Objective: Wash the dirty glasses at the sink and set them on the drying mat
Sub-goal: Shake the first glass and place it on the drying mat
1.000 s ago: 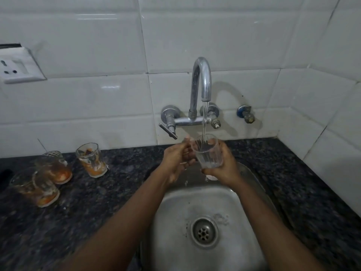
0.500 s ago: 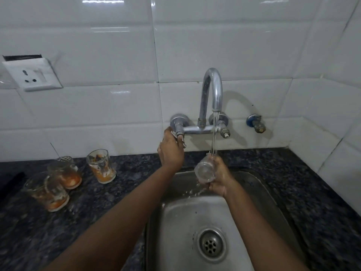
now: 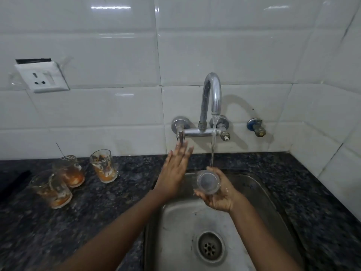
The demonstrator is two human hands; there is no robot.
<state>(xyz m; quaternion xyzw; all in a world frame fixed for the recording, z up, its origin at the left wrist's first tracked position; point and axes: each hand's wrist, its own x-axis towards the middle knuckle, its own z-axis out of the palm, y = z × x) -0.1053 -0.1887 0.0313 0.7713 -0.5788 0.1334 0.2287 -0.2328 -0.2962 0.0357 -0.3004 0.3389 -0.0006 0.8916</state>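
Note:
My right hand (image 3: pixel 218 194) holds a small clear glass (image 3: pixel 208 181) over the steel sink (image 3: pixel 175 231), its mouth turned towards me, just under the water stream (image 3: pixel 213 145) running from the curved tap (image 3: pixel 212 94). My left hand (image 3: pixel 174 171) is open with fingers spread, its fingertips at the tap's left lever handle (image 3: pixel 180 136). Three dirty glasses with orange residue stand on the dark counter at the left: one at the back (image 3: pixel 103 166), one behind and left of it (image 3: pixel 71 171) and one nearest me (image 3: pixel 51 189). No drying mat is in view.
A dark speckled granite counter (image 3: pixel 304 192) surrounds the sink, which has a round drain (image 3: pixel 210 247). White wall tiles rise behind and at the right. A wall socket (image 3: pixel 42 76) sits at the upper left. A small blue-capped valve (image 3: pixel 256 128) juts out right of the tap.
My left hand left the glass, gripped the lever handle, and now its fingers are spread just below it. The glass tipped over, mouth towards me, and the stream looks thicker.

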